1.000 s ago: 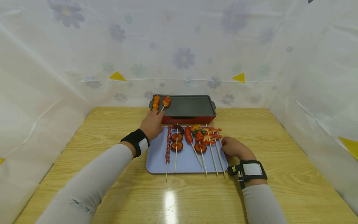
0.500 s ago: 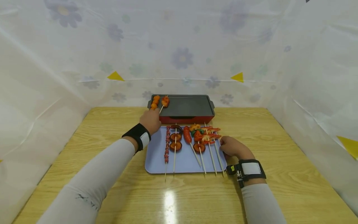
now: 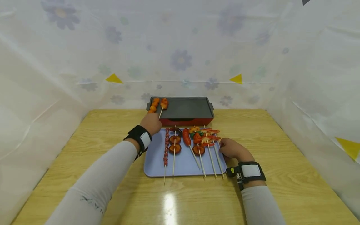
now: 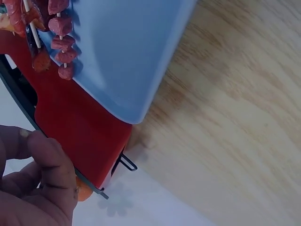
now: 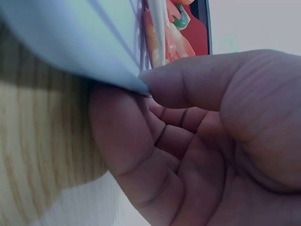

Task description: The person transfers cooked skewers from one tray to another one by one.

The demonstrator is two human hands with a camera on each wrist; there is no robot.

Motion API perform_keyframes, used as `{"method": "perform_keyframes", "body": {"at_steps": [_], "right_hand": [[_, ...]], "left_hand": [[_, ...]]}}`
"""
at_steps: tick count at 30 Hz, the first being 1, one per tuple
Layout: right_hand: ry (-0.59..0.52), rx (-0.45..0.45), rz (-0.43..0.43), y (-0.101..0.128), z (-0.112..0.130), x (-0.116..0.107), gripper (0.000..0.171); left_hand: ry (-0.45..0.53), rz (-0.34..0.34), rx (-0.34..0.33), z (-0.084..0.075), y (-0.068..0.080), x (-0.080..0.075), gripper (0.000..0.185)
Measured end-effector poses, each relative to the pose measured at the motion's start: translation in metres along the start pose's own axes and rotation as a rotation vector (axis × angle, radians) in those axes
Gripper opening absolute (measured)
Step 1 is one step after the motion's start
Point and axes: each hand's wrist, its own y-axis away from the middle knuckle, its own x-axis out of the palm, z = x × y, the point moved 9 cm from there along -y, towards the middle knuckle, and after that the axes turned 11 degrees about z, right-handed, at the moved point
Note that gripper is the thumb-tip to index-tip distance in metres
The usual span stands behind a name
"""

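- My left hand (image 3: 151, 122) pinches the thin wooden stick of an orange meat skewer (image 3: 162, 104) lying on the black griddle (image 3: 185, 107).
- It looks light and brittle; I'd hold it at the bare end.
- My right hand (image 3: 232, 149) grips the pale blue plastic tray's (image 3: 182, 162) rim.

Table: we see a light wooden table (image 3: 281, 162) with a bright glare spot near the front edge.
Backdrop: we see white sheeting (image 3: 197, 40) printed with pale flowers around the table.
Flags: we see small yellow triangles (image 3: 237, 78) on the sheeting.
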Motion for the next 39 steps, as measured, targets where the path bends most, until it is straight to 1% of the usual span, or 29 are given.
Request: {"method": "perform_keyframes", "body": {"at_steps": [6, 12, 16, 21, 24, 29, 34, 39], "right_hand": [[0.006, 0.006, -0.005, -0.001, -0.001, -0.002, 0.012], [-0.005, 0.017, -0.006, -0.004, -0.002, -0.001, 0.012], [0.001, 0.012, -0.007, -0.004, -0.002, -0.001, 0.012], [-0.002, 0.016, -0.01, -0.003, -0.002, -0.003, 0.011], [-0.001, 0.016, -0.01, -0.003, -0.002, -0.003, 0.011], [0.003, 0.034, -0.017, -0.002, -0.005, -0.003, 0.012], [0.005, 0.03, -0.02, -0.001, -0.004, -0.003, 0.011], [0.003, 0.022, -0.02, -0.001, -0.003, -0.003, 0.011]], "left_hand": [[0.006, -0.006, -0.001, 0.001, -0.002, -0.001, 0.023], [0.021, 0.011, -0.005, 0.001, -0.002, -0.002, 0.024], [0.018, 0.027, -0.021, 0.001, 0.0, -0.003, 0.026], [-0.018, 0.044, -0.029, -0.003, 0.0, -0.004, 0.026], [-0.036, 0.051, -0.033, -0.006, -0.001, -0.003, 0.023], [0.004, 0.084, -0.054, -0.005, 0.002, 0.004, 0.014], [0.038, 0.069, -0.058, -0.004, 0.008, 0.006, 0.007], [0.069, 0.065, -0.065, 0.0, 0.012, 0.009, 0.006]]}}
